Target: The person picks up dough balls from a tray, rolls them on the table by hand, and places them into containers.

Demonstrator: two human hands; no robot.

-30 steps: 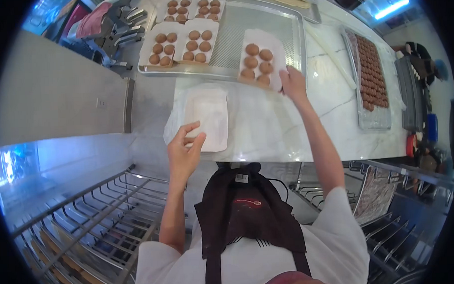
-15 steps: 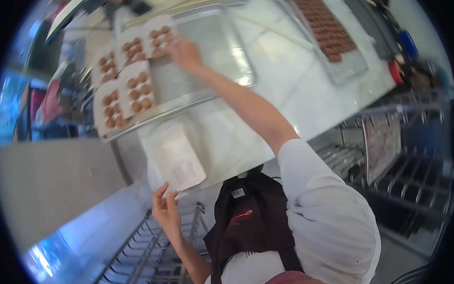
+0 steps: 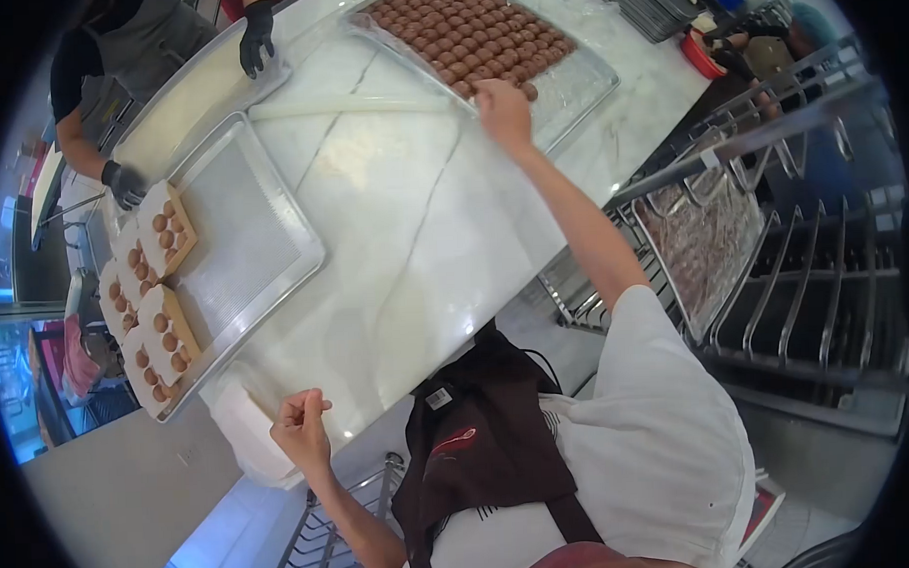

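My right hand (image 3: 504,112) is at the near edge of a plastic-lined tray (image 3: 592,69) full of brown balls (image 3: 466,33). Its fingers are curled at the closest balls, and what they pinch is too small to make out. Over the front edge of the marble table is my left hand (image 3: 302,430), its fingers bent together beside a stack of white paper sheets (image 3: 249,431). To the left, a perforated metal tray (image 3: 242,211) carries several white-paper-covered pieces (image 3: 183,311), with brown balls set on them in rows.
A co-worker with black gloves (image 3: 257,39) stands at the far left by a pale sheet (image 3: 183,103). A translucent rod (image 3: 348,105) lies on the marble table (image 3: 403,236). Wire racks (image 3: 794,272) stand at the right, with a red bowl (image 3: 702,55) behind.
The view has swung right. My right hand has moved from the perforated tray to the tray of balls. The fingers of my left hand have drawn together. The co-worker's gloved hands now show.
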